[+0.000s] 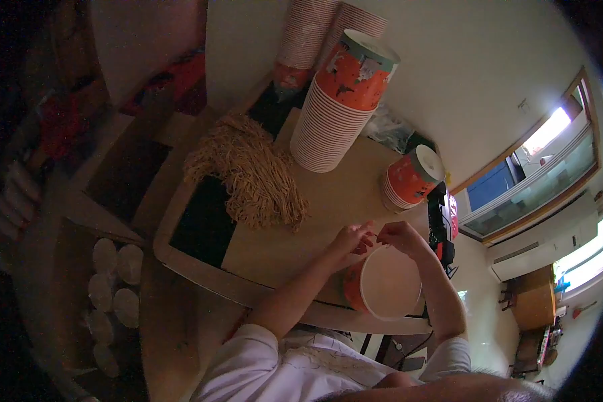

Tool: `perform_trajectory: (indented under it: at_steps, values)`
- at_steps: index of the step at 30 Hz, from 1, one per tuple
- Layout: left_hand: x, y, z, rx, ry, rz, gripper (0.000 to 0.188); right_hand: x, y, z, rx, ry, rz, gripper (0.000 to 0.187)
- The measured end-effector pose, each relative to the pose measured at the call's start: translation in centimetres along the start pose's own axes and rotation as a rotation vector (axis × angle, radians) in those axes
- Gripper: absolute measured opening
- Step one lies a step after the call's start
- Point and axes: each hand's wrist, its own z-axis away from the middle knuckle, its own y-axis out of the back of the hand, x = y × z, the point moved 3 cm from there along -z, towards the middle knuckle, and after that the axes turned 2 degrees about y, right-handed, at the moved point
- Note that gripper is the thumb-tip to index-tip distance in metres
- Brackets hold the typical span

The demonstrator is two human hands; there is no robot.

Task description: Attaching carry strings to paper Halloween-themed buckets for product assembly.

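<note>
At the table's near edge stands an orange paper bucket (390,285), its wide white opening tipped toward me. My left hand (352,241) and my right hand (400,237) meet just above the bucket's far rim. Both have their fingers pinched together, and whatever thin thing they hold is too small to make out. Left of them lies a heap of tan twisted cords (254,174). Beyond the hands rises a tall upside-down stack of orange and white paper buckets (338,110). A shorter stack of the same buckets (412,177) is at the right.
Brown cardboard (261,251) covers part of the dark green tabletop (204,218). More stacked buckets (305,33) in clear wrap lean against the wall. On the floor at left, an open carton (117,305) holds several round white-topped things. Dark devices with cables (442,234) line the right edge.
</note>
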Motion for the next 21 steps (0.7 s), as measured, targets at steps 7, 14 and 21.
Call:
perform_trajectory:
  at_steps: [7,14,21]
  values:
    - [0.5,0.0,0.2,-0.072,-0.127,-0.1,0.02,-0.4,-0.1,-0.1,-0.006,-0.058,0.052,0.013]
    - [0.6,0.4,-0.8,-0.083,-0.182,-0.225,0.014,0.2,0.0,-0.1,-0.029,-0.012,-0.024,0.013]
    - [0.0,1.6,-1.9,-0.097,-0.331,-0.312,0.011,-0.8,-0.3,0.0,-0.064,0.037,-0.103,0.01]
